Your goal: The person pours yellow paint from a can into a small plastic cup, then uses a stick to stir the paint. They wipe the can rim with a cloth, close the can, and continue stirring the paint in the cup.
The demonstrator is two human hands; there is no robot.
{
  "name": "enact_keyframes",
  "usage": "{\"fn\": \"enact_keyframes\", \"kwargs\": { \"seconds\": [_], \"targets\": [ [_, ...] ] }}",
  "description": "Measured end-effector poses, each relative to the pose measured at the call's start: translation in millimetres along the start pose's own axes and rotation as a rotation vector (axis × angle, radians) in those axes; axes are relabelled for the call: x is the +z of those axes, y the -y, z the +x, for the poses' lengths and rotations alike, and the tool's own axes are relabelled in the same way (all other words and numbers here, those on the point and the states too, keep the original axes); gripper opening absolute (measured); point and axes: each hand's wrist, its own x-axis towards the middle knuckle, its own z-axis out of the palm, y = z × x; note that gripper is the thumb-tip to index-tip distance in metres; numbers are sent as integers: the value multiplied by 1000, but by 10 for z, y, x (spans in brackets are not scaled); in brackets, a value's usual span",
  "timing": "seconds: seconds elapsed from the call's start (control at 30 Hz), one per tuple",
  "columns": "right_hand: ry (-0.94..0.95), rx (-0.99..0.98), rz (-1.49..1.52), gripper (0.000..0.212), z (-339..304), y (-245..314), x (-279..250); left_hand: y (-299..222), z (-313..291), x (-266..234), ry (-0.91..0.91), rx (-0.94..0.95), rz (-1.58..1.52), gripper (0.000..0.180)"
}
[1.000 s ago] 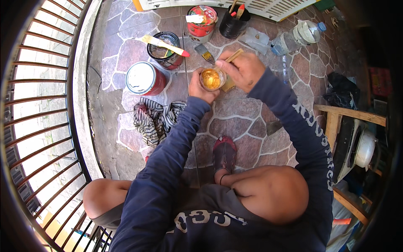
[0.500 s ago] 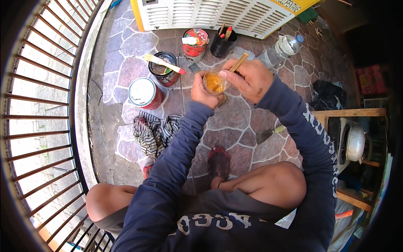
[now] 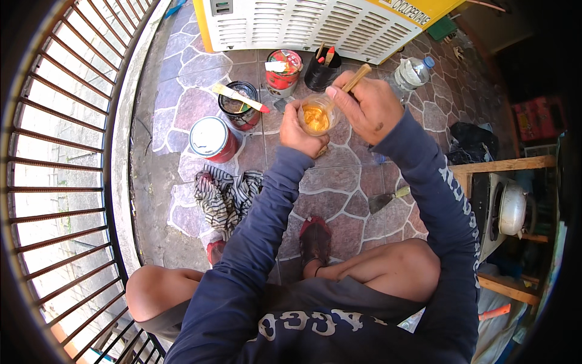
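My left hand (image 3: 298,132) is closed around a clear plastic cup (image 3: 328,126), held up over the tiles. Glossy golden-yellow paint (image 3: 315,117) lies inside the cup. Above the cup's right rim, my right hand (image 3: 371,109) pinches what looks like a paintbrush (image 3: 356,79) by its wooden handle. The brush slants down toward the cup, and its working end is partly hidden by the fingers and cup wall. Just beyond my left hand are a red paint can (image 3: 282,79) and an open dark can (image 3: 247,118) with a pale-handled, red-tipped brush (image 3: 239,97) across its top.
A white-lidded can (image 3: 209,136) and striped cloth (image 3: 224,197) lie to the left. A black container (image 3: 321,73) holds several brushes. Beyond stands a white louvred cabinet (image 3: 303,29). To the right are a water bottle (image 3: 412,74), a scraper (image 3: 382,201) and a wooden-framed stove (image 3: 494,206).
The brush handle has shifted slightly up and to the right, with my right hand still around it. The paint in the cup now looks shinier and differently spread. The view has tilted slightly.
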Motion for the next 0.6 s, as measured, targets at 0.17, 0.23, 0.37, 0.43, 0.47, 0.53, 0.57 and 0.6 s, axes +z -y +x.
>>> {"fn": "enact_keyframes", "kwargs": {
  "seconds": [0.17,0.23,0.37,0.43,0.47,0.53,0.57,0.6],
  "targets": [
    [-38,-112,66,24,39,15,39,9,-46,-19,-25,9,85,78],
    [-88,-84,21,23,43,25,40,3,-50,-52,-29,4,110,78],
    [82,93,10,23,22,45,58,3,-63,-95,-57,40,207,76],
    [22,-98,86,23,34,45,82,19,-74,-90,-59,24,183,76],
    [36,-161,114,23,54,45,107,32,-75,-85,-52,10,141,77],
    [-52,-115,17,23,78,37,98,57,-84,-80,-45,-7,92,77],
    [-108,-82,-30,23,69,41,95,69,-84,-80,-45,-10,85,78],
    [-29,-51,-3,23,76,41,84,80,-82,-85,-46,-12,78,78]
  ]
}}
